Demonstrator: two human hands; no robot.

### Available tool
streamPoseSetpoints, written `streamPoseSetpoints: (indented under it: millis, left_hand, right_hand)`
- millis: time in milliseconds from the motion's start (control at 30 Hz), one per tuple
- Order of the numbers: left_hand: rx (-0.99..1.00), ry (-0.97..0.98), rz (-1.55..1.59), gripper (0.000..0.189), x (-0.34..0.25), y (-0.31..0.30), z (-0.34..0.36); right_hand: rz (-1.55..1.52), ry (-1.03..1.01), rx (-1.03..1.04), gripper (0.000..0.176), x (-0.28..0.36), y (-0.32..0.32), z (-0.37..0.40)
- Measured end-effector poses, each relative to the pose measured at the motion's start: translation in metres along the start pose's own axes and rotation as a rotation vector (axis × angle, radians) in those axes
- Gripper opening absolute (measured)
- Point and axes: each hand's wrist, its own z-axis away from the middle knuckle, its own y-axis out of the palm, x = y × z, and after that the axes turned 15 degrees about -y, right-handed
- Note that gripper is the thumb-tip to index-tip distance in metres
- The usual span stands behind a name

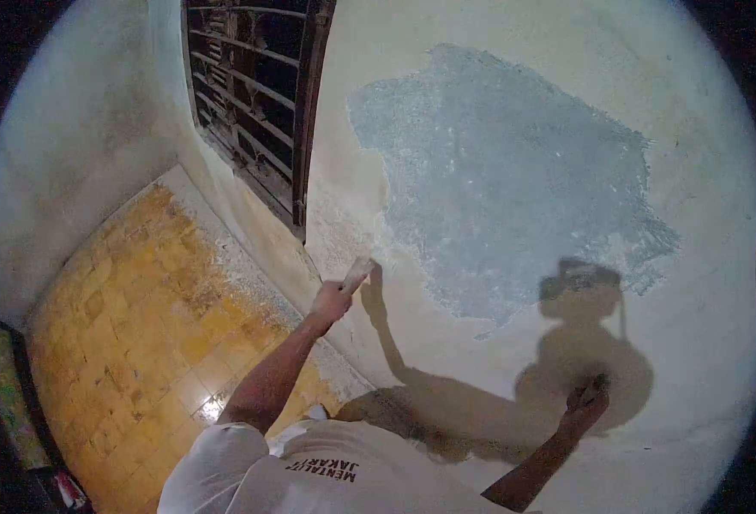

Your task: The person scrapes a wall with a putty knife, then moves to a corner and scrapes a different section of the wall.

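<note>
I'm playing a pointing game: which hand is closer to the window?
Left. The left hand is near the window's bottom corner; the right hand is farther off, low on the wall, below the grey patch.

From my end this looks like a room in a house, with its wall being refinished. I see a worn yellow tiled floor [138,317], pale plaster walls [87,128] with stains, a window with metal bars [249,94] showing darkness between them, and a large, ragged-edged grey patch [515,171] on the wall beside the window.
</note>
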Motion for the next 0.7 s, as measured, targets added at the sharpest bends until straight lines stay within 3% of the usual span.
streamPoseSetpoints:
  millis: [67,100,133,167,200,233,267,300,367,400,467,500,567,600,667,700]
  left_hand:
    - [-0.004,-0.027,-0.021,0.063,0.021,0.002,-0.002]
    - [-0.008,-0.056,-0.048,0.063,0.027,0.002,-0.004]
    - [-0.007,-0.053,-0.056,0.063,0.015,0.007,-0.009]
    - [-0.048,0.091,-0.028,0.063,-0.006,0.017,-0.014]
    - [-0.091,0.232,0.005,0.064,-0.019,0.021,-0.02]
    - [0.033,0.154,0.079,0.064,-0.024,0.022,-0.027]
    - [0.03,0.154,0.094,0.064,-0.023,0.022,-0.026]
    - [0.027,0.119,0.055,0.065,-0.027,0.015,-0.021]
    - [0.029,0.066,0.0,0.066,-0.016,0.005,-0.016]
    - [-0.007,0.062,-0.037,0.066,-0.004,0.003,-0.017]
    - [-0.045,0.069,-0.068,0.066,0.015,0.002,-0.018]
    - [-0.029,0.031,-0.076,0.067,0.028,0.003,-0.015]
    - [0.005,-0.045,-0.115,0.066,0.014,0.002,0.001]
    - [0.007,-0.041,-0.12,0.066,0.0,0.013,-0.008]
    - [0.01,0.244,0.135,0.062,-0.023,0.034,-0.03]
    - [0.014,0.228,0.132,0.061,-0.03,0.032,-0.021]
  right_hand:
    - [-0.231,0.264,0.11,0.032,0.013,-0.004,-0.005]
    - [-0.233,0.265,0.101,0.032,-0.002,-0.013,-0.009]
    - [0.228,-0.097,0.273,0.032,-0.031,-0.029,-0.015]
    - [0.69,-0.463,0.442,0.032,-0.048,-0.037,-0.018]
    - [0.689,-0.465,0.447,0.032,-0.045,-0.031,-0.015]
    - [0.432,-0.306,0.287,0.039,-0.042,-0.024,-0.015]
    - [0.174,-0.148,0.132,0.047,-0.039,-0.014,-0.017]
    - [0.164,-0.153,0.131,0.047,-0.023,0.002,-0.012]
    - [-0.115,0.1,-0.091,0.044,0.016,0.018,0.007]
    - [-0.106,0.105,-0.087,0.044,-0.002,0.008,0.005]
    - [0.074,-0.32,0.082,0.036,-0.051,-0.012,-0.013]
    - [0.073,-0.321,0.073,0.036,-0.042,-0.011,-0.013]
    - [-0.053,0.032,0.11,0.036,-0.006,-0.002,-0.005]
    - [-0.054,0.034,0.103,0.036,0.0,0.0,-0.001]
    - [-0.093,0.037,0.073,0.031,0.009,0.006,0.002]
    - [-0.092,0.028,0.083,0.031,0.012,0.009,0.001]
